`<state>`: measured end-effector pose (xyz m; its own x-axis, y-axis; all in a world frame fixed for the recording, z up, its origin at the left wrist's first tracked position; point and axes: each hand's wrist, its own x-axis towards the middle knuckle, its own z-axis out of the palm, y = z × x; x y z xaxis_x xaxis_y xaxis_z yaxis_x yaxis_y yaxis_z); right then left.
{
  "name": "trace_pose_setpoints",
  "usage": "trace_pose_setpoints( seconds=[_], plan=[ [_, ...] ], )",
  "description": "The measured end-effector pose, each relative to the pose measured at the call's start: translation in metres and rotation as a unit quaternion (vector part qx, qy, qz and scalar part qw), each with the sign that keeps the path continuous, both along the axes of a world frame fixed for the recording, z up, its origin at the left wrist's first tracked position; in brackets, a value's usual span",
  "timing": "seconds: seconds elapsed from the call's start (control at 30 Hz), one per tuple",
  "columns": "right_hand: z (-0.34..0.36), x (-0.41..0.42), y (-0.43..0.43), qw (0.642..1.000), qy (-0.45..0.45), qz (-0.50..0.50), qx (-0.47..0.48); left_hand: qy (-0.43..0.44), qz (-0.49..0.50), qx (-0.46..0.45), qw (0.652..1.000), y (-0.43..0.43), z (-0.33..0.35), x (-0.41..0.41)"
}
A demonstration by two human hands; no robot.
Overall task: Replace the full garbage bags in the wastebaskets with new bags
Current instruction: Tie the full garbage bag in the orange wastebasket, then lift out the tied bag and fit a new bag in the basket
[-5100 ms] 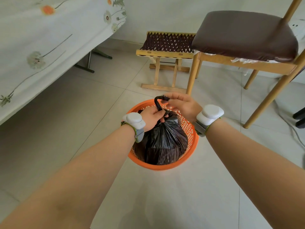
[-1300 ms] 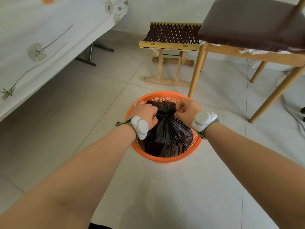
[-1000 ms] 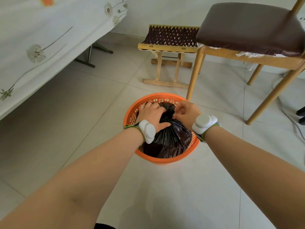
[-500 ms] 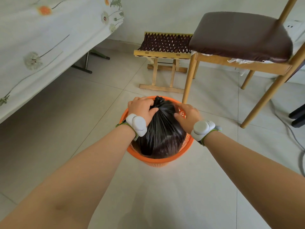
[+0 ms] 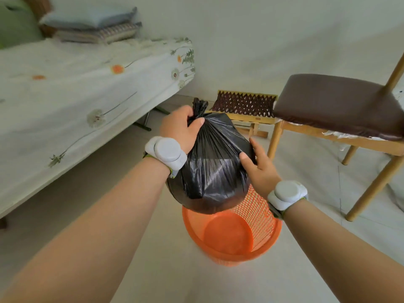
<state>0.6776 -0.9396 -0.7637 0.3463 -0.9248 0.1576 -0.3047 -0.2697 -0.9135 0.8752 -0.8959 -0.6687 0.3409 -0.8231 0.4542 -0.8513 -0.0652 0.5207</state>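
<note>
A full black garbage bag (image 5: pixel 214 167), tied at its top, hangs in the air above the orange mesh wastebasket (image 5: pixel 262 217). My left hand (image 5: pixel 181 127) grips the bag's gathered neck just below the knot. My right hand (image 5: pixel 260 165) rests against the bag's right side, fingers straight and spread on the plastic. The wastebasket stands on the tiled floor below, its solid orange bottom showing and no bag inside it.
A bed (image 5: pixel 76 88) with a flowered sheet and stacked pillows fills the left. A small folding stool (image 5: pixel 244 106) stands by the wall behind the bag. A wooden chair (image 5: pixel 336 106) with a brown cushion is at the right, its front leg close to the wastebasket.
The bag has been lifted out of the wastebasket and now hangs above it. My left hand rose with the neck; my right hand moved to the bag's side. The view tilted up.
</note>
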Motion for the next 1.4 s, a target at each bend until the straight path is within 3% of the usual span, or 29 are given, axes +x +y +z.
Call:
trace_pose_setpoints(
  seconds=[0.17, 0.27, 0.47, 0.63, 0.77, 0.9, 1.03, 1.13, 1.27, 1.4],
  plan=[
    [0.025, 0.064, 0.016, 0.997, -0.012, 0.07, -0.017, -0.015, 0.07, -0.015, 0.997, 0.033, 0.033, 0.064],
    [0.017, 0.093, 0.036, 0.993, 0.031, 0.109, -0.024, -0.02, 0.115, -0.004, 0.993, 0.06, 0.028, 0.102],
    [-0.043, 0.134, 0.08, 0.958, 0.201, 0.19, -0.07, 0.018, 0.174, 0.111, 0.978, 0.102, -0.057, 0.158],
    [-0.082, 0.149, 0.105, 0.91, 0.347, 0.192, -0.118, 0.07, 0.19, 0.244, 0.948, 0.13, -0.148, 0.17],
    [-0.099, 0.153, 0.114, 0.885, 0.396, 0.2, -0.141, 0.111, 0.189, 0.313, 0.924, 0.151, -0.199, 0.173],
    [-0.1, 0.153, 0.111, 0.889, 0.389, 0.205, -0.128, 0.103, 0.187, 0.346, 0.914, 0.162, -0.219, 0.179],
    [-0.089, 0.148, 0.104, 0.903, 0.362, 0.192, -0.126, 0.114, 0.215, 0.331, 0.912, 0.157, -0.214, 0.178],
    [-0.071, 0.14, 0.095, 0.908, 0.35, 0.18, -0.143, 0.087, 0.207, 0.289, 0.931, 0.139, -0.191, 0.161],
    [-0.031, 0.114, 0.074, 0.921, 0.319, 0.152, -0.165, 0.061, 0.095, 0.19, 0.975, 0.095, -0.144, 0.114],
    [0.02, 0.062, 0.042, 0.923, 0.313, 0.085, -0.207, 0.041, -0.03, 0.108, 0.993, 0.039, -0.087, 0.046]
  ],
)
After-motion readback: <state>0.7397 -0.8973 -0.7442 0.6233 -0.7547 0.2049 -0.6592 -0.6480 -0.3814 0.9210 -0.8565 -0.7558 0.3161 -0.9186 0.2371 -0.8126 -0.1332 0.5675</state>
